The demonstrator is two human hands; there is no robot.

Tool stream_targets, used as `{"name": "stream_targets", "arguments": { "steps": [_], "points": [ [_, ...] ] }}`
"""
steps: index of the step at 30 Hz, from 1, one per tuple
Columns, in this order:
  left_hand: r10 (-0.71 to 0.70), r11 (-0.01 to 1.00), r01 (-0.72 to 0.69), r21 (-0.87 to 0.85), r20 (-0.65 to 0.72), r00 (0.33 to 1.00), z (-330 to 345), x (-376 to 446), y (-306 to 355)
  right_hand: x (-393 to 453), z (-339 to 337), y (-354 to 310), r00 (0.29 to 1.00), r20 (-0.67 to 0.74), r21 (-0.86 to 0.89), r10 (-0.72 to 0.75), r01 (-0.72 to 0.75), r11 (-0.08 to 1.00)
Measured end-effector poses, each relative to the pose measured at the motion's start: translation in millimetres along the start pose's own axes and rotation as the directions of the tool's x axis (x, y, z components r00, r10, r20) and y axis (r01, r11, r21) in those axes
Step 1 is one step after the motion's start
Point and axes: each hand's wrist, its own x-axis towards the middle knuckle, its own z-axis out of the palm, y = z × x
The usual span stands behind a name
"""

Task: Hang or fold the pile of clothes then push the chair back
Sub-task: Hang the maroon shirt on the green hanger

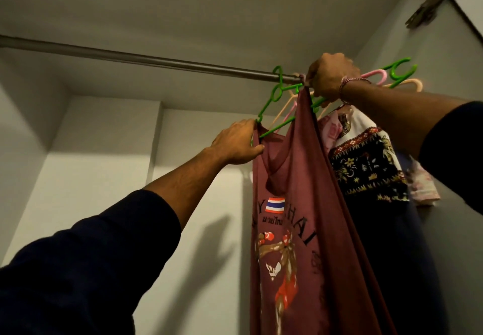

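The left hand (239, 142) pinches the corner of the green hanger (271, 99) and the red top (295, 230) on it. The right hand (330, 77) curls tight around the hanger's other side, up by the metal rod (146, 59). A patterned cloth (366, 167) hangs behind.

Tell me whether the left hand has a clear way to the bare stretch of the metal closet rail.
Probably yes. The left hand grips the green plastic hanger and maroon printed tank top just below the metal closet rail; nothing hangs between them, though it must let go first.
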Motion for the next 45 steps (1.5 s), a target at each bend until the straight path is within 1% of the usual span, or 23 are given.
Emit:
{"name": "stream_targets", "arguments": {
  "steps": [5, 10, 13, 17, 23, 27, 28, 30, 32, 35, 38, 41, 43, 45],
  "points": [
    [-0.015, 1.0, 0.015, -0.016, 0.021, 1.0, 16, -4, 1, -8, -4, 16, 0.996, 0.082, 0.011, -0.033, 0.033, 0.999],
    [-0.018, 0.999, 0.021, -0.046, 0.051, 0.999, 29, -13, 15, -19, -13, 22, 0.991, 0.105, 0.037, -0.08, 0.076, 0.996],
    [-0.015, 0.999, 0.019, -0.05, 0.08, 0.997, 34, -22, 27, -28, -17, 25, 0.995, 0.07, 0.029, -0.075, 0.073, 0.997],
    [-0.025, 0.998, 0.031, -0.048, 0.123, 0.992, 37, -36, 44, -42, -24, 30, 0.998, 0.009, 0.073, -0.066, 0.065, 0.995],
    [-0.047, 0.997, 0.058, -0.054, 0.191, 0.98, 35, -67, 73, -74, -43, 40, 0.998, 0.008, 0.036, -0.062, 0.062, 0.997],
    [-0.069, 0.994, 0.086, -0.066, 0.224, 0.972, 25, -95, 103, -112, -65, 51, 0.993, 0.022, 0.002, -0.113, 0.113, 0.994],
    [-0.076, 0.992, 0.097, -0.08, 0.23, 0.97, 22, -105, 112, -125, -70, 56, 0.991, 0.038, -0.009, -0.13, 0.13, 0.991],
    [-0.082, 0.988, 0.111, -0.103, 0.249, 0.965, 17, -126, 133, -150, -80, 67, 0.981, 0.124, -0.029, -0.149, 0.154, 0.988],
    [-0.075, 0.988, 0.111, -0.111, 0.282, 0.956, 11, -145, 154, -177, -88, 78, 0.959, 0.243, -0.064, -0.149, 0.169, 0.984],
    [-0.074, 0.986, 0.117, -0.121, 0.318, 0.945, 1, -173, 185, -219, -102, 94, 0.905, 0.392, -0.097, -0.165, 0.219, 0.971],
    [-0.075, 0.983, 0.128, -0.132, 0.347, 0.935, -6, -199, 216, -263, -118, 107, 0.852, 0.501, -0.114, -0.154, 0.242, 0.964],
    [-0.06, 0.984, 0.119, -0.131, 0.385, 0.921, -15, -221, 255, -306, -137, 115, 0.78, 0.614, -0.127, -0.124, 0.252, 0.959],
    [-0.027, 0.977, 0.11, -0.185, 0.403, 0.915, -19, -233, 279, -331, -152, 119, 0.705, 0.696, -0.096, -0.138, 0.282, 0.955],
    [-0.012, 0.963, 0.126, -0.237, 0.432, 0.902, -19, -246, 303, -355, -169, 122, 0.58, 0.802, -0.03, -0.145, 0.281, 0.959]
  ]
}}
